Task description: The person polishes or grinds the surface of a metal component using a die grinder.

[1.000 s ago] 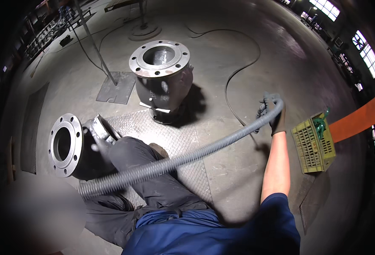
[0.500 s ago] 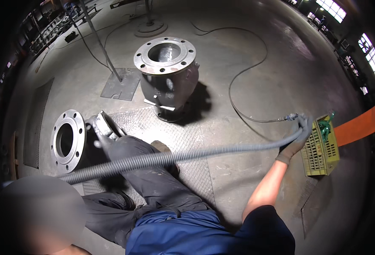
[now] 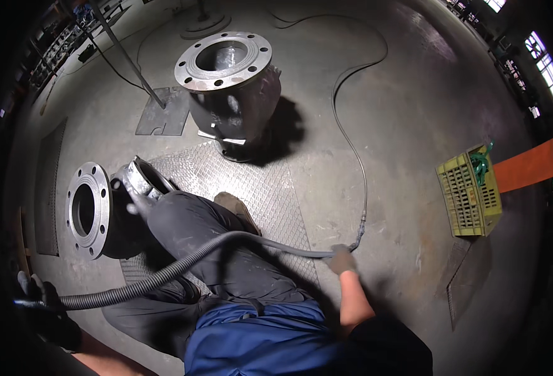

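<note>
A grey corrugated hose (image 3: 182, 263) curves across my lap, between my two gloved hands. At the far left rim, my left hand (image 3: 47, 313) in a dark glove is closed around the hose near one end, and a bluish tip shows beyond it. Out to the right, my right hand (image 3: 342, 259), slightly blurred, is closed on the thinner end of the same hose. A metal coupling (image 3: 360, 232) just beyond this hand joins a thin air line (image 3: 359, 150) that runs away over the floor. What my right palm covers is hidden.
A flanged metal valve body (image 3: 232, 100) stands upright ahead. Another flanged piece (image 3: 90, 210) lies on its side by my knee, with an open metal part (image 3: 145, 178) next to it. A yellow-green crate (image 3: 471, 194) with green strapping stands right, beside an orange strip (image 3: 533, 166).
My right hand has come left and nearer from beside the crate, bringing the hose end and air line. The hose now sags across my leg. My left hand has come into view.
</note>
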`<state>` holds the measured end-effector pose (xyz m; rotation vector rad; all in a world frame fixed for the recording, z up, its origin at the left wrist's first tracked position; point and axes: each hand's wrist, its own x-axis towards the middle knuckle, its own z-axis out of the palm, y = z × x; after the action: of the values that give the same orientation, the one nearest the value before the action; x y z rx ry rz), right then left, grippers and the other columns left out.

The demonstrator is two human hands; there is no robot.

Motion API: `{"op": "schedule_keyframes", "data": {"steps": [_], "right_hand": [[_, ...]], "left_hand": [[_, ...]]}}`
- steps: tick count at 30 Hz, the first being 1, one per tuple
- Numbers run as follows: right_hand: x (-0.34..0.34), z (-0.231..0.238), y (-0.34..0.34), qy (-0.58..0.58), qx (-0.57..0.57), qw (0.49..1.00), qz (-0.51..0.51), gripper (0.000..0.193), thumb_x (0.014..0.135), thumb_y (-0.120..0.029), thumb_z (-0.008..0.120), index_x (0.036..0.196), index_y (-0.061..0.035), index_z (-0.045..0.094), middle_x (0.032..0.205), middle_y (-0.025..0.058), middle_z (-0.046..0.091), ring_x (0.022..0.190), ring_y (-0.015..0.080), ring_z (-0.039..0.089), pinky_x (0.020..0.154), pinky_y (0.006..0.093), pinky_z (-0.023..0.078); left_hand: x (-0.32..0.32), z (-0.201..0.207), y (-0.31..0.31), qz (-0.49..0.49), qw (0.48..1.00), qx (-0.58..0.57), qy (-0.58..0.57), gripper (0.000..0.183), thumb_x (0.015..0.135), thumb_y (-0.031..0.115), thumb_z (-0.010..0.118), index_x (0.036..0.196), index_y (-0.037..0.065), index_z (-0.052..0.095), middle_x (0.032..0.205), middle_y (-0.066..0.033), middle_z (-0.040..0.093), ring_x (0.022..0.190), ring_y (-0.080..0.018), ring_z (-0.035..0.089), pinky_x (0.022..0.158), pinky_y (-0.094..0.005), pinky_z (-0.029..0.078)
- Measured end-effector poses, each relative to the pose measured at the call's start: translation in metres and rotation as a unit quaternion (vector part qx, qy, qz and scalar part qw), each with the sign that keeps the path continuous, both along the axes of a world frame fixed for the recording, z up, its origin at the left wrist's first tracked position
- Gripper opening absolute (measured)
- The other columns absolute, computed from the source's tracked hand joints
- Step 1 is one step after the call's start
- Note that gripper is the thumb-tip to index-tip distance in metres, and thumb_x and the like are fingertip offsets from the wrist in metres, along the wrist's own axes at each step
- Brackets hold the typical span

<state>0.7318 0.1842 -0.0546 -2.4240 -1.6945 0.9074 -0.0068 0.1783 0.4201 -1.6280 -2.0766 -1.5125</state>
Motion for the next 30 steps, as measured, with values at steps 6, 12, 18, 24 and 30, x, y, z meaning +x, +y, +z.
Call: {"op": "schedule_keyframes", "data": {"steps": [6, 12, 18, 24, 30], "right_hand": [[-0.096, 0.021, 0.059, 0.091, -0.083, 0.971, 0.204, 0.045, 0.090, -0.028, 0.072, 0.131, -0.0083, 0.072, 0.134, 0.0237, 0.068, 0.124, 0.0416, 0.067, 0.106, 0.0495, 0.055], [-0.120, -0.008, 0.047, 0.101, -0.259, 0.914, 0.294, 0.041, 0.098, -0.023, 0.052, 0.122, 0.0010, 0.076, 0.129, 0.0285, 0.071, 0.121, 0.0416, 0.070, 0.101, 0.0508, 0.056], [-0.062, -0.096, 0.045, 0.047, -0.137, 0.989, -0.003, 0.044, 0.102, -0.037, 0.055, 0.117, -0.0014, 0.076, 0.122, 0.0282, 0.074, 0.115, 0.0456, 0.072, 0.100, 0.0519, 0.057], [0.067, -0.023, 0.194, -0.216, 0.093, 0.964, 0.121, 0.029, 0.098, -0.023, 0.056, 0.105, -0.0070, 0.078, 0.114, 0.0181, 0.074, 0.104, 0.0354, 0.071, 0.092, 0.0451, 0.054], [0.159, 0.090, 0.248, -0.058, 0.343, 0.926, -0.146, 0.024, 0.094, -0.003, 0.060, 0.117, 0.0042, 0.065, 0.128, 0.0295, 0.064, 0.119, 0.0466, 0.061, 0.109, 0.0481, 0.046]], "left_hand": [[0.079, 0.015, 0.045, -0.011, 0.904, 0.066, 0.423, 0.034, 0.110, 0.007, 0.054, 0.139, -0.006, 0.063, 0.146, -0.0227, 0.063, 0.133, -0.0358, 0.064, 0.096, -0.0381, 0.060], [0.112, 0.018, 0.041, 0.056, 0.882, 0.098, 0.458, 0.037, 0.111, 0.011, 0.052, 0.141, -0.008, 0.059, 0.121, -0.0106, 0.065, 0.104, -0.0186, 0.065, 0.091, -0.0324, 0.057], [0.170, -0.008, 0.089, -0.380, 0.846, 0.086, -0.363, 0.042, 0.114, 0.017, 0.050, 0.149, -0.004, 0.041, 0.074, 0.0068, 0.031, 0.052, -0.0007, 0.031, 0.042, -0.0179, 0.029], [0.245, -0.009, 0.108, -0.258, 0.898, -0.007, -0.355, 0.038, 0.095, 0.019, 0.071, 0.125, 0.001, 0.055, 0.079, -0.0084, 0.065, 0.053, -0.0188, 0.065, 0.043, -0.0285, 0.051], [0.297, -0.011, 0.174, -0.295, 0.890, -0.055, -0.342, 0.028, 0.091, 0.003, 0.065, 0.116, -0.008, 0.065, 0.096, -0.0171, 0.072, 0.079, -0.0239, 0.072, 0.071, -0.0349, 0.059]]}}
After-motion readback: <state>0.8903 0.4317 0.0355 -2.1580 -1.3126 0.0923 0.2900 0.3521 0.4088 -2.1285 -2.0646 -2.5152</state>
